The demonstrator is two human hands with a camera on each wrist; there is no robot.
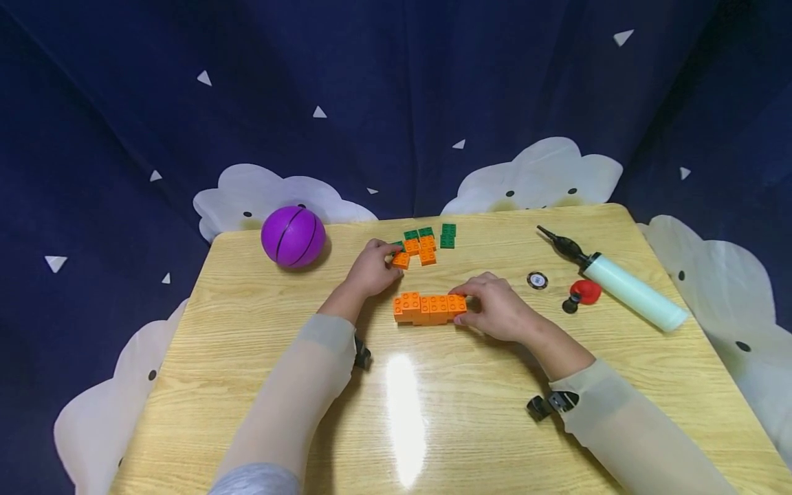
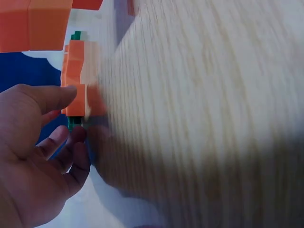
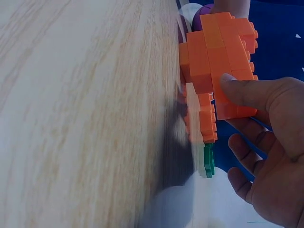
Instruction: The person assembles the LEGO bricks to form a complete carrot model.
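Note:
In the head view an orange block build [image 1: 430,309], made of several studded toy bricks joined in a row, sits in the middle of the table. My right hand [image 1: 498,309] grips its right end; the right wrist view shows the thumb on the side of the build [image 3: 223,66]. Farther back, my left hand [image 1: 374,268] pinches a small orange toy brick [image 1: 401,260] between thumb and index finger. The left wrist view shows the thumb against that brick [image 2: 76,102], with the other fingers loosely bent. Close by lie more orange bricks [image 1: 427,256] and green bricks [image 1: 448,236].
A purple ball [image 1: 293,236] stands at the table's back left. On the right lie a pale green hand pump [image 1: 637,292] with a black nozzle, a round chip [image 1: 537,280], a red item [image 1: 585,291] and a small black piece [image 1: 570,304]. A dark curtain [image 1: 396,103] hangs behind.

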